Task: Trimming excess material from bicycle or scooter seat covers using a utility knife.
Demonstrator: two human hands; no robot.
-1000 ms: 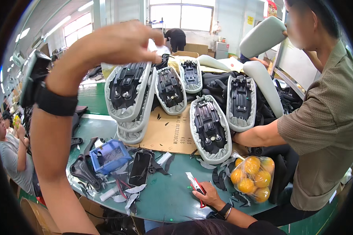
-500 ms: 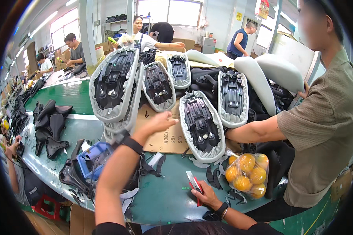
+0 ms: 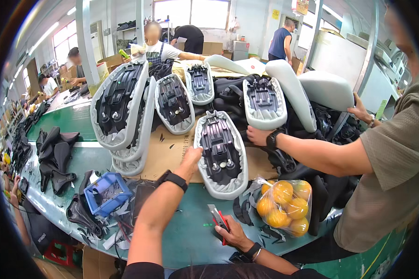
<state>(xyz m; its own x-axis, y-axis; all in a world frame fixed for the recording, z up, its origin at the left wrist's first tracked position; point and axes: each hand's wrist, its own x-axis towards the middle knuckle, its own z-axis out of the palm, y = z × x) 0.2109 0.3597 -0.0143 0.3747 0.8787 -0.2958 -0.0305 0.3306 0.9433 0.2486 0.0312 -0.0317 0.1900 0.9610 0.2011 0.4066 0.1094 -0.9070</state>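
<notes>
My left hand (image 3: 190,162) grips the left rim of an upturned grey seat (image 3: 221,186), its fingers partly hidden by the edge. The seat's black plastic base with metal studs faces up, and the gathered grey cover wraps round it. In my right hand (image 3: 235,235) is a red utility knife (image 3: 220,225), its blade pointing up and away over the green tabletop, apart from the seat. Just beyond, a co-worker's hand (image 3: 260,136) touches the lower end of another upturned grey seat (image 3: 265,122).
Stacked grey seats (image 3: 118,111) stand at left on cardboard (image 3: 174,158). A blue basket (image 3: 106,197) and black saddles (image 3: 56,156) lie further left. Bagged orange fruit (image 3: 284,207) sits right of the knife, near dark scraps (image 3: 242,209). A co-worker (image 3: 381,172) stands close at right.
My left hand has moved forward onto the near seat's rim. The co-worker's hand has come into sight at the farther seat, which has tipped. My right hand still holds the knife.
</notes>
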